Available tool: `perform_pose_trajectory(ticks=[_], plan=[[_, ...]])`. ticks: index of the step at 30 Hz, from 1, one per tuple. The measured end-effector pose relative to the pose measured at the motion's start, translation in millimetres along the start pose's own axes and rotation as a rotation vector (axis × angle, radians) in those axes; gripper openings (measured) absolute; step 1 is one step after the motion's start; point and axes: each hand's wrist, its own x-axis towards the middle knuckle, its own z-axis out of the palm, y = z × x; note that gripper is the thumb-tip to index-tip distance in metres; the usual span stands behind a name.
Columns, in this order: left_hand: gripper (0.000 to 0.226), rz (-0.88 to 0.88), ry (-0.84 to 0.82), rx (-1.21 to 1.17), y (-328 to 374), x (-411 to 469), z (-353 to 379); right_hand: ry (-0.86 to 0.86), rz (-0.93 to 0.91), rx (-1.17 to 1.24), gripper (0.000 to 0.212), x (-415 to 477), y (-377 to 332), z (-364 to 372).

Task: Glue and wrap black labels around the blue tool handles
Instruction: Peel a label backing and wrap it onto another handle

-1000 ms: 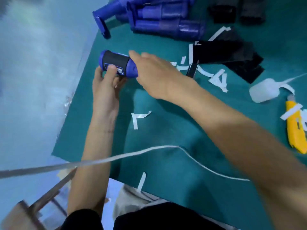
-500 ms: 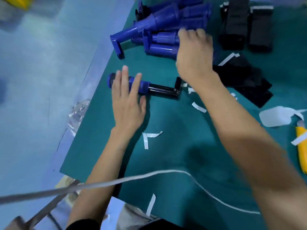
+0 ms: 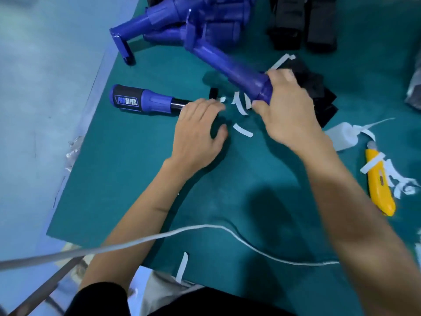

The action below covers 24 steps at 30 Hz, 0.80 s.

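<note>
A finished blue tool [image 3: 145, 101] with a black label wrapped round its handle lies on the green mat [image 3: 127, 169] at the left. My left hand [image 3: 198, 131] hovers just right of it, fingers loosely curled, holding nothing. My right hand [image 3: 284, 106] grips the thick end of a bare blue tool [image 3: 230, 69], lifted at a slant above the mat. A pile of bare blue tools [image 3: 193, 21] lies at the far edge. Loose black labels [image 3: 319, 92] lie partly hidden behind my right hand.
Stacks of black pieces [image 3: 300, 21] sit at the far right. A white glue bottle [image 3: 344, 135] and a yellow utility knife [image 3: 380, 183] lie at the right. White backing strips [image 3: 241, 106] litter the mat. A white cord [image 3: 205, 229] crosses the front; the mat's left edge [image 3: 75, 160] runs diagonally.
My right hand took a bare blue tool from the far pile and pulled it toward me. My left hand let go of the labelled tool and slid right.
</note>
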Motion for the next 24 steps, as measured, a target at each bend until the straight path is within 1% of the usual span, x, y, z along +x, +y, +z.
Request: perform_pose_trajectory(ticks=[1,2,3,4,5,6,7,8,9,11,12,13,15,17,18,19,21,23,24], plan=[[0.035,0.031,0.035,-0.048,11,-4,2,-0.067,0.03,0.16,0.051,-26,10,-7],[0.035,0.027,0.092,-0.121,23,-9,3,-0.128,0.052,0.27,0.05,-52,19,-14],[0.036,0.03,0.168,-0.196,34,-13,3,-0.179,0.069,0.326,0.051,-77,27,-20],[0.037,0.075,0.26,-0.223,43,-18,2,-0.225,0.09,0.345,0.051,-100,36,-24],[0.038,0.164,0.333,-0.189,51,-22,2,-0.266,0.117,0.338,0.049,-118,44,-26],[0.041,0.293,0.351,-0.098,57,-27,2,-0.303,0.142,0.318,0.048,-134,53,-29],[0.045,0.404,0.309,-0.008,63,-30,2,-0.334,0.156,0.288,0.047,-146,61,-30],[0.047,0.486,0.219,0.062,69,-34,3,-0.358,0.155,0.245,0.047,-154,67,-29],[0.047,0.538,0.084,0.086,78,-37,5,-0.386,0.143,0.188,0.047,-159,71,-27],[0.049,0.566,-0.225,-0.007,97,-42,13,-0.423,0.103,0.089,0.046,-163,74,-23],[0.05,0.568,-0.33,-0.07,106,-43,16,-0.426,0.076,0.07,0.045,-162,75,-21],[0.048,0.57,-0.39,-0.102,113,-42,19,-0.422,0.055,0.081,0.044,-161,77,-21],[0.047,0.552,-0.415,-0.074,120,-41,23,-0.366,0.101,0.177,0.046,-157,82,-21],[0.045,0.506,-0.362,-0.019,117,-40,24,-0.227,0.226,0.321,0.055,-158,90,-20],[0.043,0.484,-0.335,0.003,114,-41,25,-0.152,0.278,0.398,0.056,-161,93,-18],[0.04,0.455,-0.322,0.017,110,-43,27,-0.089,0.307,0.447,0.051,-164,95,-15],[0.039,0.404,-0.346,0.027,103,-44,29,-0.014,0.302,0.449,0.038,-170,94,-5],[0.042,0.363,-0.381,0.011,98,-43,32,0.047,0.305,0.476,0.031,-175,91,3],[0.043,0.348,-0.389,-0.001,96,-42,34,0.107,0.314,0.507,0.027,-177,91,5]])
